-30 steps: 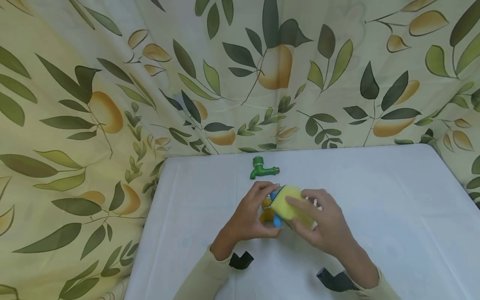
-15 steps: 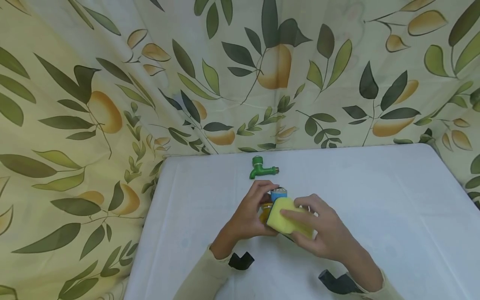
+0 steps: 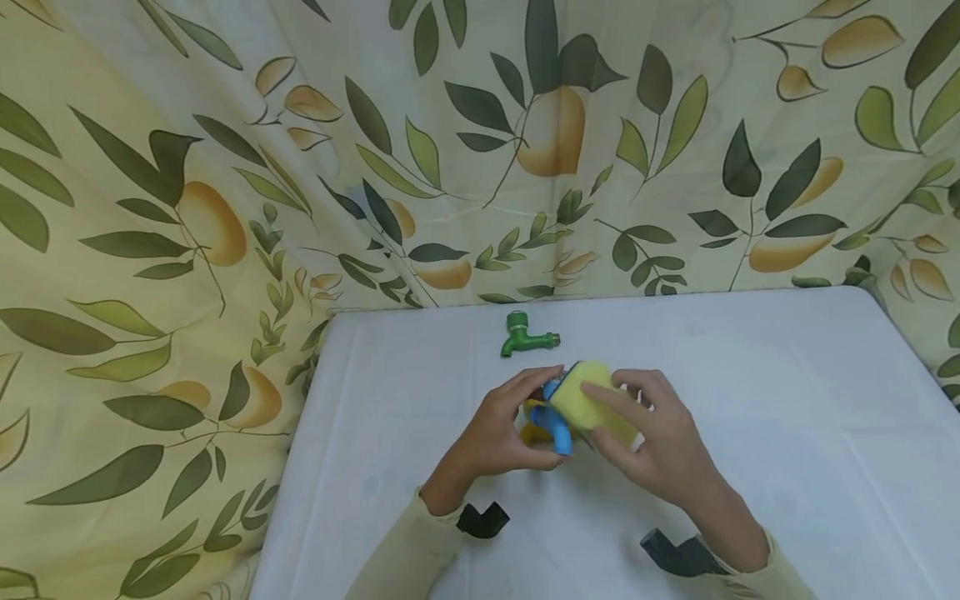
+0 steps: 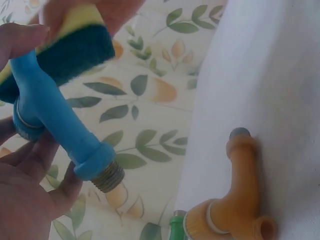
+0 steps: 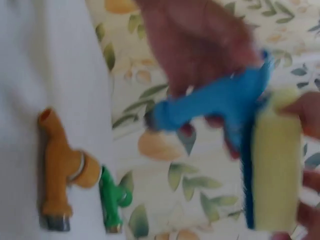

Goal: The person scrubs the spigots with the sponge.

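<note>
My left hand grips a blue plastic tap between thumb and fingers, above the table. Its threaded metal end points down to the right in the left wrist view. A sponge, yellow with a dark green scouring side, is held by my right hand. In the right wrist view the scouring side lies against the tap's head end. The sponge hides part of the tap in the head view. An orange tap lies on the table below, mostly hidden by the blue tap and left hand in the head view.
A green tap lies farther back on the white-covered table. Behind and to the left hangs a leaf-patterned curtain. Black wrist-camera pieces show beside both sleeves.
The sponge came down over the blue tap half a second ago, then moved back up and right, showing the tap's spout again. My left hand keeps its grip and stays nearly in place.
</note>
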A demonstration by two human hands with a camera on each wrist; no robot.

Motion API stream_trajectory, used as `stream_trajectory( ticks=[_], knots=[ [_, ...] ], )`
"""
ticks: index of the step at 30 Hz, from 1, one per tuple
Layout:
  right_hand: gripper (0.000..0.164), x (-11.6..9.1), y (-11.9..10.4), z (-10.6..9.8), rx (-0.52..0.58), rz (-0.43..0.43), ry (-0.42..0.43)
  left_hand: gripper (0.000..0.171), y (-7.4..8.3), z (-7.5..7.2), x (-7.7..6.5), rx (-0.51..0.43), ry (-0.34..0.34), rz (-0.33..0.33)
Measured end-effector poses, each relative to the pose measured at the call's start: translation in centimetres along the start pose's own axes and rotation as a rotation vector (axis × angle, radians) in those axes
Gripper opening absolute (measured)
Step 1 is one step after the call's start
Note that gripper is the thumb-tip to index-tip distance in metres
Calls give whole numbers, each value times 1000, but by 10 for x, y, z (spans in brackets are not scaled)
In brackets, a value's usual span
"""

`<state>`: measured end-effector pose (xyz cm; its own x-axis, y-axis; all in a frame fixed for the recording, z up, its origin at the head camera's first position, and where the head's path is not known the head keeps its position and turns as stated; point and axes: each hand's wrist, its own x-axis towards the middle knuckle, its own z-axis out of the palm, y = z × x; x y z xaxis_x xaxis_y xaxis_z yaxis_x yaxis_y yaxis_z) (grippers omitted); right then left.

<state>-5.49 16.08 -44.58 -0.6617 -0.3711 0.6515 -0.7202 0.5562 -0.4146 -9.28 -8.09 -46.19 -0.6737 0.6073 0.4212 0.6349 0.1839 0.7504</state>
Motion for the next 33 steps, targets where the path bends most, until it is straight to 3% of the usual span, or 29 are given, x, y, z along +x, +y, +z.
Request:
stream_trajectory(
  ticks=[4,8,13,19,25,29,33],
  knots=[
    [36,-2,-2,-1,64,-30,-77,96,-1,1,0,29,-4,3],
    [37,-1,-2,0,29,18,-35,95,-1,2,0,39,4,-6],
    [37,-2,-4,2,100,-50,-45,97,-1,2,1,85,19,4],
    [40,-2,-6,6,76,-47,-12,97,0,2,3,135,53,20],
    [46,0,-3,6,15,-1,64,94,1,1,3,49,32,11],
    [43,-1,-3,5,64,-37,16,95,0,1,4,71,27,28],
    [42,-2,-3,3,39,30,13,94,0,0,3,70,31,27]
  ],
)
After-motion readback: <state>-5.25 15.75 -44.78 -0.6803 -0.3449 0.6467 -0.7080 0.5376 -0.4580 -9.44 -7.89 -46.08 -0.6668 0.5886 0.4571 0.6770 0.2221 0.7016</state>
